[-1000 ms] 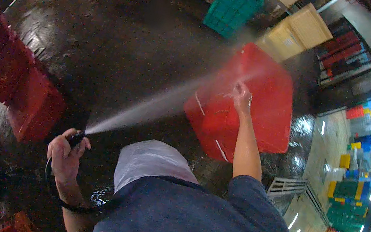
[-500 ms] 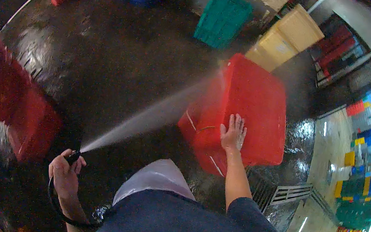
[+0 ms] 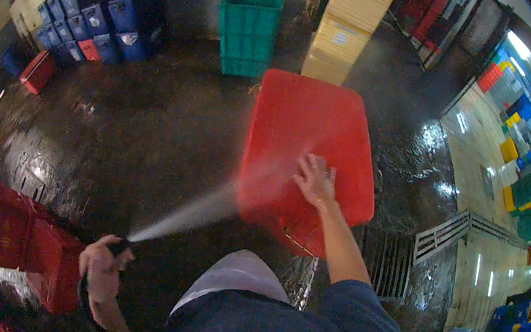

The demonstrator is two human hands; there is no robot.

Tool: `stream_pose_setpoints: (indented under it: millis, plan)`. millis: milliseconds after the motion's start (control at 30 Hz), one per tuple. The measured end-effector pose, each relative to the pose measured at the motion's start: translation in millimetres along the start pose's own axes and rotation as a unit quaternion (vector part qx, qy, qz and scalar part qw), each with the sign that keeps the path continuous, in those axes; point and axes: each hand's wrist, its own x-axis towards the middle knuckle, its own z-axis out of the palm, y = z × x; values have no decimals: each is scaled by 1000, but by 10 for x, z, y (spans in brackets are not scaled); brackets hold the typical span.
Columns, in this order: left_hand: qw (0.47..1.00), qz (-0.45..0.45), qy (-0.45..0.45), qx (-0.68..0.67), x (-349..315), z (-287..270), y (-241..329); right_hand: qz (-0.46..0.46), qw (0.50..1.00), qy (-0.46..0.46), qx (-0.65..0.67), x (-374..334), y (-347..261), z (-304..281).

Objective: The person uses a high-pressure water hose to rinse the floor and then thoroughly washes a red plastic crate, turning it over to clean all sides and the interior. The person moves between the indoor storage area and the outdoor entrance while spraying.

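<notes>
My left hand (image 3: 101, 266) is closed around the black spray nozzle (image 3: 124, 244) of a hose. The black hose (image 3: 85, 309) curves down from that hand toward my body. A white fan of water (image 3: 193, 215) shoots from the nozzle up to the right and hits a big red plastic bin (image 3: 311, 114). On the bin's broad red face rests my right hand (image 3: 316, 179), open with its fingers apart. Spray blurs the bin's surface near those fingers. White rope shows at the bin's lower edge.
Behind the bin are a green basket (image 3: 247, 36) and stacked cream boxes (image 3: 346, 37). Blue bins (image 3: 95, 20) are stacked far left, dark red bins (image 3: 8, 231) near left. Right of me lie a floor grate (image 3: 385, 263) and a metal ramp frame (image 3: 440, 237). The dark floor is wet.
The view has turned, and the red bin now shows its broad face more squarely. The spray has shifted from the bin's left side onto that face, near my right hand.
</notes>
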Motion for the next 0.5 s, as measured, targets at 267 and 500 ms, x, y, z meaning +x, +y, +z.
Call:
stream_pose_setpoints:
  millis: [267,500]
  plan:
    - [993,82,-16,-79,166,643,-80,313,946,77,11,71,1417,-233]
    - [996,-88,11,-11,262,52,-332,382,917,71,-90,-58,1279,-174]
